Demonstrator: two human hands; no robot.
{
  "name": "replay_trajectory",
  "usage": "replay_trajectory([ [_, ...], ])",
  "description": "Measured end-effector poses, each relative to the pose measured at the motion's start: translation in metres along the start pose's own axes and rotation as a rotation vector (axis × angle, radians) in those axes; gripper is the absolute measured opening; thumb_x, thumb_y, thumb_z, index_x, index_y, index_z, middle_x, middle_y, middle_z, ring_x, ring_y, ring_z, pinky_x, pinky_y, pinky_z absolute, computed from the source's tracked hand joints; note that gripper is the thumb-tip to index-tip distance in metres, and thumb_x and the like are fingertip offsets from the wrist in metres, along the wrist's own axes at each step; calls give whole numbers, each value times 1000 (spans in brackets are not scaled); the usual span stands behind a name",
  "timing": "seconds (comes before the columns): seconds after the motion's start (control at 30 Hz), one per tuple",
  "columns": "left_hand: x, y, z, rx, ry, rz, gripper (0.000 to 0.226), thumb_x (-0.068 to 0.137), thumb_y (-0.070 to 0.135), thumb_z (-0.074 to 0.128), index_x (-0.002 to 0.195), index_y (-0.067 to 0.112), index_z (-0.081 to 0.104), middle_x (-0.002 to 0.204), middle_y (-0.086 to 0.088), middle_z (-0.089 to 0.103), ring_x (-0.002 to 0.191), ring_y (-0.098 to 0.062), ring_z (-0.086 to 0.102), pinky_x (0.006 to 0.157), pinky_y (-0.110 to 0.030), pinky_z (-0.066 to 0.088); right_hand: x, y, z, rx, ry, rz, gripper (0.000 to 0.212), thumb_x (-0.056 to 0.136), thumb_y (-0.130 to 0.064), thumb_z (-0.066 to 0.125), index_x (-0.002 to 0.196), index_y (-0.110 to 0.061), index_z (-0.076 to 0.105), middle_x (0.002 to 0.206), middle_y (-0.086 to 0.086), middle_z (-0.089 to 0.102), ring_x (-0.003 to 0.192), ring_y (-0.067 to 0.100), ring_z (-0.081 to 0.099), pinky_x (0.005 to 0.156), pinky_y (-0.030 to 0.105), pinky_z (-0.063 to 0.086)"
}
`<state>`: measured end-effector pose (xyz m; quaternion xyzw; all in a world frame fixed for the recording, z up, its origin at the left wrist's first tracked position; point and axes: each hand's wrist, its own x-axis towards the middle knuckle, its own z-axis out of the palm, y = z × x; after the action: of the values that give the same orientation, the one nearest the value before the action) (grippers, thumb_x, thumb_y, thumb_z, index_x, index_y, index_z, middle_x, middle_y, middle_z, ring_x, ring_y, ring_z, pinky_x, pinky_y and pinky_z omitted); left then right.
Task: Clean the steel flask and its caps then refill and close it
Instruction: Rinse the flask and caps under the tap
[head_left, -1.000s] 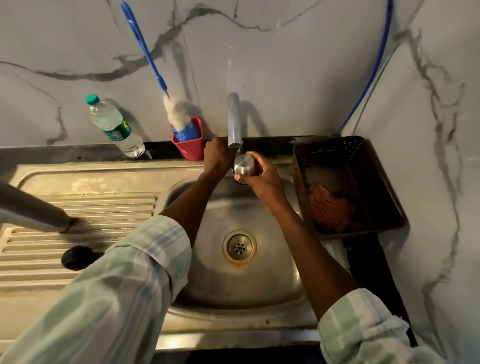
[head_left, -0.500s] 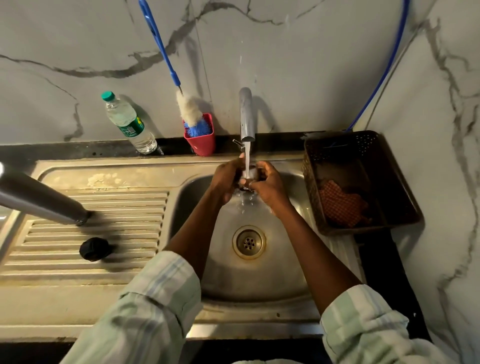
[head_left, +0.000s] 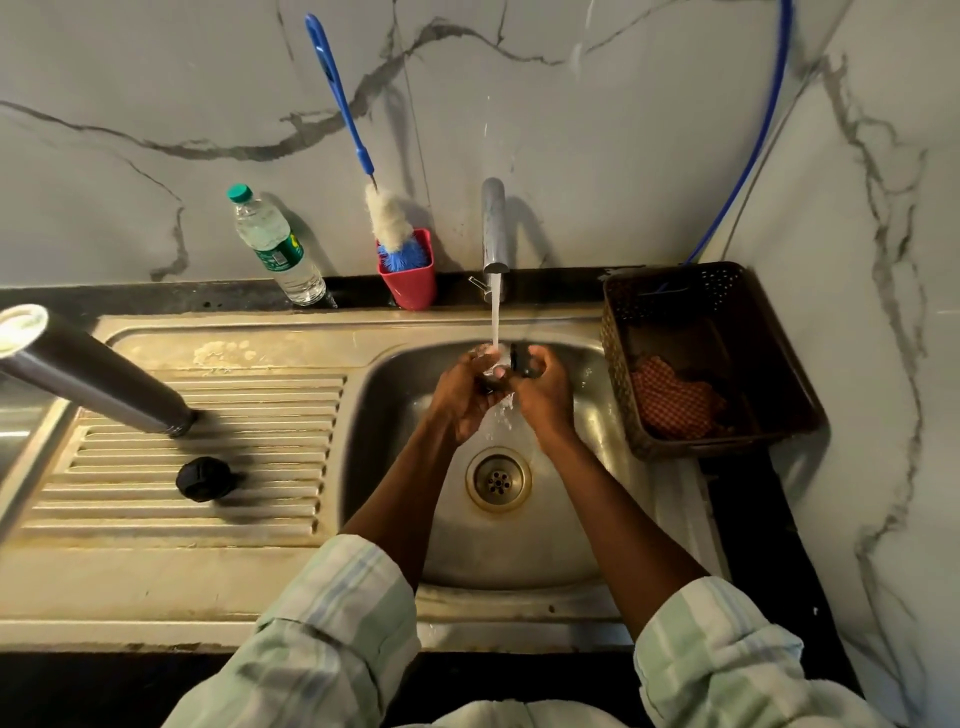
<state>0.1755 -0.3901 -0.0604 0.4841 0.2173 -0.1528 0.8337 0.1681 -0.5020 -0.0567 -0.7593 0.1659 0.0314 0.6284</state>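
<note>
I rinse a small dark-rimmed steel cap (head_left: 521, 360) under the tap stream – right hand (head_left: 545, 395) grips it, left hand (head_left: 465, 395) rubs it, curl unclear. Next, likely the round black cap (head_left: 204, 478) on the left drainboard beside the tall steel flask (head_left: 88, 374).

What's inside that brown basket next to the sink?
The brown basket holds a crumpled orange checked cloth on its floor. Whatever lies under the cloth is covered, and the dark far corners are hard to make out.
</note>
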Motion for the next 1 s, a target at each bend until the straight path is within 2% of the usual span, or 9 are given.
replay_trajectory([
  [0.17, -6, -4, 8, 34, 46, 27, 32, 103, 31, 50, 118, 7, 65, 104, -13, 70, 96, -22, 67, 79, -33, 58, -8, -2, 11, -19, -44, -11, 36, 95, -15, 60, 130, -12, 59, 119, 5, 67, 104, 17, 64, 86, 28, 53],
  [0.23, -7, -3, 7, 75, 1, 70, 30, 103, 26, 49, 127, 14, 61, 116, -12, 68, 105, -23, 66, 82, -32, 57, -1, -8, 10, 110, 23, 117, 23, 96, -18, 58, 116, -9, 65, 108, 10, 69, 87, 16, 64, 69, 22, 51],
  [0.3, -5, -2, 5, 101, -23, 101, 27, 103, 20, 50, 128, 19, 61, 119, -13, 67, 104, -22, 66, 82, -31, 57, 5, -18, 11, 255, 3, 252, 16, 96, -21, 58, 104, -10, 67, 99, 11, 69, 80, 19, 63, 68, 28, 52],
  [0.4, -2, 7, 5, 114, 104, 74, 33, 101, 34, 54, 119, 8, 65, 111, -16, 70, 94, -23, 71, 75, -33, 60, 3, -23, 16, 13, -168, 14, 17, 96, -15, 55, 109, -9, 64, 102, 12, 69, 92, 24, 65, 83, 40, 53],
  [0.53, 2, 20, 1, 121, 144, -22, 41, 100, 47, 51, 109, 11, 68, 95, -12, 72, 91, -24, 69, 80, -38, 58, -2, -15, 12, -530, -315, -390, 29, 101, -18, 46, 127, -15, 58, 112, 9, 66, 97, 21, 63, 83, 37, 54],
  [0.7, -2, 16, -2, 35, 32, 33, 26, 102, 24, 51, 114, 5, 65, 105, -14, 67, 95, -23, 65, 86, -36, 55, 6, -27, 20, -187, -159, -94, 30, 101, -21, 50, 128, -11, 58, 115, 10, 67, 106, 25, 64, 90, 37, 54],
  [0.8, 3, 19, -4, 22, 121, -11, 41, 100, 42, 53, 117, 7, 65, 110, -16, 71, 99, -25, 67, 87, -39, 57, 4, -19, 12, -578, -405, -380, 38, 98, -11, 49, 136, -12, 51, 125, 13, 62, 113, 28, 61, 93, 39, 52],
  [0.87, 5, 19, -4, 51, 110, -57, 45, 100, 46, 49, 118, 8, 65, 111, -16, 68, 100, -26, 63, 88, -39, 53, 9, -11, 9, -701, -373, -487, 36, 95, -9, 51, 131, -12, 56, 119, 14, 65, 106, 30, 64, 86, 40, 55],
  [1.0, 8, 11, -4, -44, 37, 2, 31, 101, 26, 50, 117, 2, 63, 115, -20, 65, 104, -28, 63, 100, -43, 49, 11, -21, 21, -288, -197, -171, 19, 97, -15, 56, 114, -9, 64, 106, 9, 68, 96, 21, 65, 79, 27, 53],
])
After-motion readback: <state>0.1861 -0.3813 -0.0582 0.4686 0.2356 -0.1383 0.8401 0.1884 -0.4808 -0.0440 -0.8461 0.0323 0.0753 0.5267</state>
